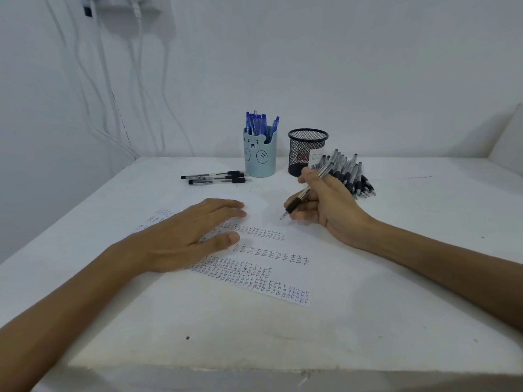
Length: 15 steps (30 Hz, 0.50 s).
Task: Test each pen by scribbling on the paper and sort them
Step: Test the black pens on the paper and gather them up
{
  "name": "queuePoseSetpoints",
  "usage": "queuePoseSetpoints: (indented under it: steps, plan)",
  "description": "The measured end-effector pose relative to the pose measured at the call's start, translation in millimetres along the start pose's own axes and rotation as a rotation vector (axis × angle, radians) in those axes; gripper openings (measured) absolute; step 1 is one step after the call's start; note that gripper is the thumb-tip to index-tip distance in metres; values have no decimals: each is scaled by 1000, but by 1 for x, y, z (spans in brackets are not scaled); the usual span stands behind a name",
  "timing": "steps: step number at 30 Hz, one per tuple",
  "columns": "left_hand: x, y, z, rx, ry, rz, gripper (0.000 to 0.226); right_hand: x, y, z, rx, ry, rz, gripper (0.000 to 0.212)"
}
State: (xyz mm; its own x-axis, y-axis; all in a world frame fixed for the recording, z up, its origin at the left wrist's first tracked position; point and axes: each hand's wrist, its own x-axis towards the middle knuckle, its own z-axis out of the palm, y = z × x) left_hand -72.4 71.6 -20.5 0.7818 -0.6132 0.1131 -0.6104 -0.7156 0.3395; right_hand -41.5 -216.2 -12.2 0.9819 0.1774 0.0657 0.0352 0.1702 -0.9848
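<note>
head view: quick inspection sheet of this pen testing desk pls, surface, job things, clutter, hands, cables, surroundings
surface: white table, a few dark specks.
job's things: paper with rows of writing; pile of black pens right of the mesh cup; blue pens upright in the bear cup; loose black pens lying left of it.
clutter: nothing seen.
grips: left hand flat on the paper; right hand holds the test pen, tip down at the paper.
cables: white cables hang down the left wall from a plug block.
surroundings: plain white wall.
</note>
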Motion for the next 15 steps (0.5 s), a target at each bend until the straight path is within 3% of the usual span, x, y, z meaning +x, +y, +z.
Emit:
queuePoseSetpoints:
  steps: [9,15]
  plan:
    - [0,-6,0,31,1,-5,62,30,-41,-25,-290,180,-35,42]
    - [1,-6,1,35,-11,-1,65,70,-62,-58,-926,383,-81,38]
